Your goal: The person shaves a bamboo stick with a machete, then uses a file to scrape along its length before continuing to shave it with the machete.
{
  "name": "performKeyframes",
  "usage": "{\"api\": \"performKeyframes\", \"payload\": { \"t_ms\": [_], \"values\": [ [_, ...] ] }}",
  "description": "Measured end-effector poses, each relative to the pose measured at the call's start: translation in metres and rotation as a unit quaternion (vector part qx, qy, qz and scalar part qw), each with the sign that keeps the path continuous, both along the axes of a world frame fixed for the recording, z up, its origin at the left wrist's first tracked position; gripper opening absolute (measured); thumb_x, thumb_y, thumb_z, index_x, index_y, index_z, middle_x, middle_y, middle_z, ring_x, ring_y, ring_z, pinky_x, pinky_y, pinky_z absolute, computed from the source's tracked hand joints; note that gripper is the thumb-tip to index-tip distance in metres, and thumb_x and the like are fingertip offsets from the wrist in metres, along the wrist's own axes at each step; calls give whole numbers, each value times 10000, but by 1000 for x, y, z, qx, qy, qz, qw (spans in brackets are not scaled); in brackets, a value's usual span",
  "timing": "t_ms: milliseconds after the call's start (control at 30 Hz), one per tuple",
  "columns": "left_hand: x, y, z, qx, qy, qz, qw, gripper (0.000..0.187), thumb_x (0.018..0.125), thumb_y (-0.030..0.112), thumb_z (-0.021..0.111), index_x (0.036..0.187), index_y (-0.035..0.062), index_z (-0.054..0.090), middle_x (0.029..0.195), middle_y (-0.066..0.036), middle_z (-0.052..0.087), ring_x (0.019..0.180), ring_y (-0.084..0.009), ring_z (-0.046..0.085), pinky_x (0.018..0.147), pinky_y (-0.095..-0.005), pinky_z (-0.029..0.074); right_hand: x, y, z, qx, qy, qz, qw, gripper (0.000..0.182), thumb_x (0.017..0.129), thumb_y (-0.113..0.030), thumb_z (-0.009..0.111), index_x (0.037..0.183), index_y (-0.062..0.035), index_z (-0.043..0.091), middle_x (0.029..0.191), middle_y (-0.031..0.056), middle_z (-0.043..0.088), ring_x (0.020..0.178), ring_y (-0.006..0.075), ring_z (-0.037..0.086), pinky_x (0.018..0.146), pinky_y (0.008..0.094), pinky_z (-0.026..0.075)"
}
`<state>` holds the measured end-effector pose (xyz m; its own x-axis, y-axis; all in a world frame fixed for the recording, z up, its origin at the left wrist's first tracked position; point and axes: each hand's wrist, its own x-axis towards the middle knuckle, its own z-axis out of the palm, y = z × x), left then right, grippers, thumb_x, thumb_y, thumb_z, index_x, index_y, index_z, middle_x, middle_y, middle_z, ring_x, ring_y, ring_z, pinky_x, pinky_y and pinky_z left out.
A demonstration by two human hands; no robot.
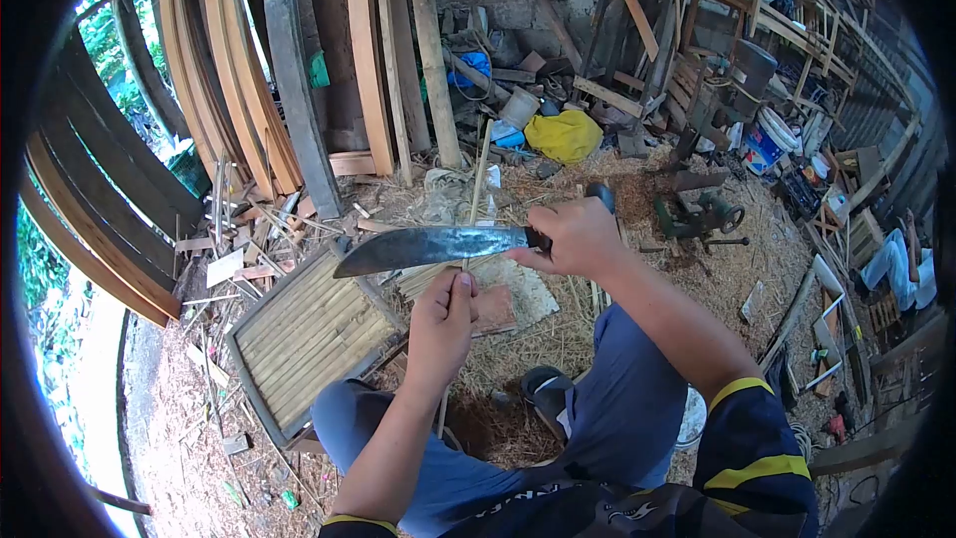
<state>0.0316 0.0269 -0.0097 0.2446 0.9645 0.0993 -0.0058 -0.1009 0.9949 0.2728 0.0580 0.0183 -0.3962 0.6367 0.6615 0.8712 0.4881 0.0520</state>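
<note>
My right hand [575, 237] is wrapped round the dark handle of a machete [428, 248], its broad blade lying nearly level and pointing left. Below the blade, my left hand [441, 324] grips a thin bamboo strip [480, 174], thumb up along it. The strip stands almost upright, rising away from me above the blade and running down past my wrist between my knees. The blade crosses over the strip just above my left thumb and hides a short stretch of it.
To the left sits a bamboo-slat panel [314, 334] in a dark frame. Tall planks [368, 60] lean at the back. A yellow cloth [563, 137] and a metal vise [702, 214] lie farther off. Shavings cover the ground. Another person [896, 269] is at the far right.
</note>
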Motion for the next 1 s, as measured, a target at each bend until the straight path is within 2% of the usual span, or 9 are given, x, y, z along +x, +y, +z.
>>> {"api": "performKeyframes", "payload": {
  "t_ms": [100, 233, 433, 533, 600, 633, 733, 833, 1000],
  "values": [
    [-5, -1, 0, 3, 19, 0, 1000, 253, 1095, 172, 490, 901, 23, 556, 650, 33, 427, 592, -43, 366, 528, -262, 314, 7, 18, -3, -27, 101, -48, 993, 584, 895, -639, 652, 692, -92, 633, 577, 96, 603, 512, 313, 638, 492, 414, 500],
    [-3, -4, 3, 64, 50, 11, 997, 247, 1087, 166, 503, 903, 11, 559, 630, 25, 444, 590, -64, 403, 543, -277, 355, 12, 11, -3, -11, 54, -15, 998, 616, 891, -656, 641, 661, -84, 626, 585, 117, 615, 525, 331, 646, 507, 437, 510],
    [-1, -6, 1, 57, 55, 33, 996, 248, 1078, 169, 520, 904, -2, 567, 632, -23, 476, 593, -87, 420, 552, -295, 369, 24, 26, -9, -16, 89, -71, 993, 659, 905, -699, 589, 671, -85, 632, 556, 124, 599, 522, 347, 646, 512, 446, 513],
    [-2, -3, -4, 137, 120, 53, 982, 240, 1070, 169, 534, 917, -12, 571, 636, -54, 488, 590, -102, 425, 553, -308, 375, 21, 18, -6, -33, 49, -41, 997, 683, 909, -718, 565, 688, -75, 634, 555, 134, 593, 521, 356, 643, 514, 456, 513],
    [-5, 0, -9, 101, 94, 46, 989, 231, 1064, 169, 543, 926, -13, 573, 635, -70, 491, 582, -109, 429, 549, -318, 377, 21, 19, -9, -11, 36, -37, 999, 682, 911, -718, 563, 696, -75, 635, 555, 136, 591, 519, 357, 641, 514, 460, 513],
    [-5, -1, -10, 81, 79, 43, 993, 227, 1061, 169, 548, 930, -14, 574, 635, -77, 493, 578, -113, 431, 546, -323, 378, 24, 29, -10, -17, 71, -78, 994, 678, 912, -718, 564, 693, -79, 628, 559, 130, 592, 511, 348, 637, 511, 457, 510],
    [-3, -3, -7, 107, 96, 54, 988, 225, 1059, 167, 546, 933, -17, 575, 630, -78, 497, 566, -115, 431, 538, -331, 377, 25, 27, -5, -40, 82, -92, 992, 672, 907, -714, 571, 686, -81, 620, 565, 128, 594, 506, 341, 632, 510, 448, 508],
    [-5, -4, -6, 177, 168, 73, 967, 222, 1059, 166, 547, 934, -15, 576, 626, -74, 497, 558, -116, 434, 537, -331, 382, 23, 22, -9, -16, 13, -35, 999, 656, 901, -695, 594, 673, -81, 622, 569, 116, 602, 510, 331, 639, 508, 438, 509],
    [-5, 2, -8, 92, 82, 55, 991, 217, 1052, 168, 554, 927, -9, 574, 608, -77, 483, 540, -141, 425, 533, -334, 373, 7, 25, -7, -59, 41, -65, 995, 620, 905, -677, 605, 729, -84, 652, 582, 105, 614, 527, 322, 650, 525, 426, 523]
  ]
}}
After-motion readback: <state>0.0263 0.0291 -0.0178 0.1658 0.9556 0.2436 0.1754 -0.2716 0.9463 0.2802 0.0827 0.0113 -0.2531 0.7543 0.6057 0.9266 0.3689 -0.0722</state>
